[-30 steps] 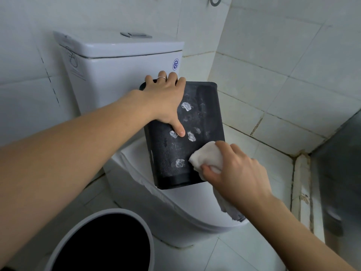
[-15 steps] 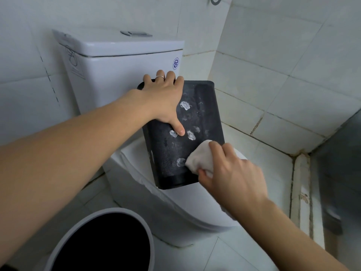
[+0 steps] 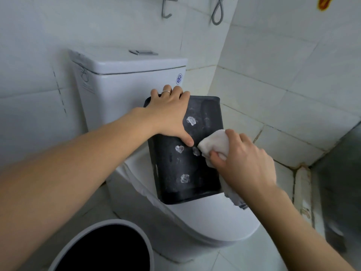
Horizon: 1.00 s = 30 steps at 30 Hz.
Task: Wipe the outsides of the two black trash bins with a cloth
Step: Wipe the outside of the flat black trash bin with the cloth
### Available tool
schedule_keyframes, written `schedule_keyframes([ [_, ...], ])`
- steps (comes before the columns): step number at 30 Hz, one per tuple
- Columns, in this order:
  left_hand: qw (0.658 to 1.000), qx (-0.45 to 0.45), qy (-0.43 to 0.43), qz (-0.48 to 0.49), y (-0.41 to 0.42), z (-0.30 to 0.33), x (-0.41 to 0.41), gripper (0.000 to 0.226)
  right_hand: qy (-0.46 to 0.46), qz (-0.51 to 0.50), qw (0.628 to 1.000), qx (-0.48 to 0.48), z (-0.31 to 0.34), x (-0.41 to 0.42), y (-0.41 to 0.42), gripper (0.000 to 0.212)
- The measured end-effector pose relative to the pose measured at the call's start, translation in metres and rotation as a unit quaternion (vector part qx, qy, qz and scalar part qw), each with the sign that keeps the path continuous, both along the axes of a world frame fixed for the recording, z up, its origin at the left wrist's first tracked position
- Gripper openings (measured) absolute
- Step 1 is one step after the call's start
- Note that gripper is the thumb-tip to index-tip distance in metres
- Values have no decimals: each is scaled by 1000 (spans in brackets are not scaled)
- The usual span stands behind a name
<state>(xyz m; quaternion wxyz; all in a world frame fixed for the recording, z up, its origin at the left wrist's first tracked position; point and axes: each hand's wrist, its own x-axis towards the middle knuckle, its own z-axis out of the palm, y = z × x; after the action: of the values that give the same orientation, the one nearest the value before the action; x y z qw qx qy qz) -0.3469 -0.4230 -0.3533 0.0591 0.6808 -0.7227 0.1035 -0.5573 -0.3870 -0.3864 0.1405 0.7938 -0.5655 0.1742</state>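
Note:
A rectangular black trash bin [image 3: 175, 169] lies on its side on the closed toilet lid, its broad face up and dotted with white smears. My left hand [image 3: 170, 114] grips its far left edge, fingers curled over the rim, thumb pressed on the face. My right hand [image 3: 246, 163] holds a bunched white cloth [image 3: 214, 143] against the bin's right side, about mid-height. The cloth's tail hangs down past the bin's lower right corner. A second, round bin [image 3: 109, 249] with a pale rim and black inside stands on the floor at lower left.
The white toilet [image 3: 195, 218] carries the bin, its cistern [image 3: 125, 81] right behind. Tiled walls close in at the back and right. A dark panel [image 3: 341, 182] stands at the far right. Metal hooks [image 3: 166, 8] hang on the wall above.
My right hand has slid the cloth up the bin's right side, from near the lower corner to mid-height. My left hand has kept its grip. The view has tilted up slightly.

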Motion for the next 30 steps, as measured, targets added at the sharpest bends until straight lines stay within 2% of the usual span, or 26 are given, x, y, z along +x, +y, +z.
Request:
schedule_keyframes([
  [4,1000,-15,4,-21,-2,2,-3,113,27,1,1000,-3,-2,9,-2,43],
  [12,999,-25,-18,-34,-5,1,-5,114,112,16,994,12,-15,-2,22,33],
  [15,999,-25,-19,-35,-4,3,-3,112,81,23,996,17,-9,0,17,31],
  [21,998,-37,-8,-48,-1,1,-1,115,47,10,998,-42,3,17,-5,28],
  [30,998,-29,-9,-54,-6,-1,3,114,112,37,991,-59,-27,-6,18,27],
])
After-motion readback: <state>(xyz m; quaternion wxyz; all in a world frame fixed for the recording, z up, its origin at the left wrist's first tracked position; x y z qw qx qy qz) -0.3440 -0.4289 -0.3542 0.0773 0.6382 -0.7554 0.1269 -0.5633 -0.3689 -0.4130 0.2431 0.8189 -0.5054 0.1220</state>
